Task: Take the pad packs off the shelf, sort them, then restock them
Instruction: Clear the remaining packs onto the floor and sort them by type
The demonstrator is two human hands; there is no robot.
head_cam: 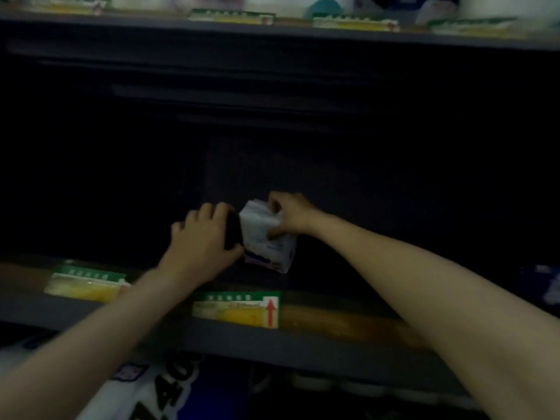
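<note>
A white pad pack (263,237) with blue and pink print stands on the dark shelf (333,338), a little back from its front edge. My right hand (289,215) grips the pack's top right corner, thumb on its front face. My left hand (201,241) reaches in beside it and curls round a dark object (234,230) that touches the pack's left side; what that object is cannot be made out. The shelf bay behind both hands is very dark.
Green and yellow price tags (239,309) (86,283) hang on the shelf's front rail. More tags (231,16) line the shelf above. White and dark printed packs (145,386) sit on the level below. A blue and white item (550,286) shows at the right edge.
</note>
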